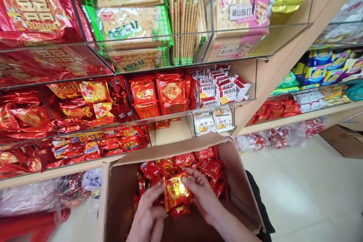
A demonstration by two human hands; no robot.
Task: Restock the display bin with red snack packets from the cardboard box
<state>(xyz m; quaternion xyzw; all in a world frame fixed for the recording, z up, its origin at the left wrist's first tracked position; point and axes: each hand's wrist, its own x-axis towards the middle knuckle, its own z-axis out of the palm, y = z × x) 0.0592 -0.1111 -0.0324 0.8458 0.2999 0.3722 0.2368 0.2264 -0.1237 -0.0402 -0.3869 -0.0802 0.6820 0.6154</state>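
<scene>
A red snack packet (176,191) with a gold round emblem is held up over the open cardboard box (246,196). My right hand (202,194) grips its right edge, thumb in front and fingers behind. On the other side, the curled fingers of my left hand (149,211) close on the packet's left edge. Beneath both hands, many similar red packets (210,166) lie loosely piled in the box. Part of the pile is hidden by my hands.
Clear-fronted shelves hold soda crackers (133,22), red packets (171,92) and white packets (214,123). Bagged goods (34,196) sit under the lowest shelf at left. A wooden shelf post (272,68) slants at right, beside pale floor tiles (306,181).
</scene>
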